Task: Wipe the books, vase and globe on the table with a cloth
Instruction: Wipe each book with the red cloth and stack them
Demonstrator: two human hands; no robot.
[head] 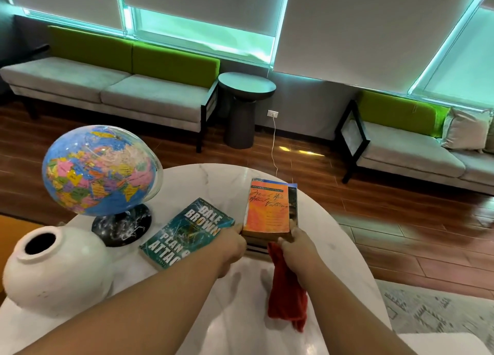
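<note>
Orange book (269, 210), atop a stack on the table (213, 178), lies lengthwise straight ahead. Left hand (232, 243) seems to pinch its near corner; right hand (296, 248), clutching a dangling red cloth (287, 296), holds the other (thumb on top).

A: How many books are counted on the table (334, 237)?
B: Two are plainly made out — a teal book (184, 233) lying alone and an orange book (270, 207) topping a stack; those beneath it cannot be counted.
A: And what else is tallied?
B: One globe (99, 170), one vase (53, 269) and one red cloth (287, 296). Two hands are seen — a left hand (231, 243) and a right hand (296, 245). Beyond, two sofas are counted, a left sofa (107, 87) and a right sofa (409, 151), with one side table (246, 86) and one wall socket (273, 113).
</note>
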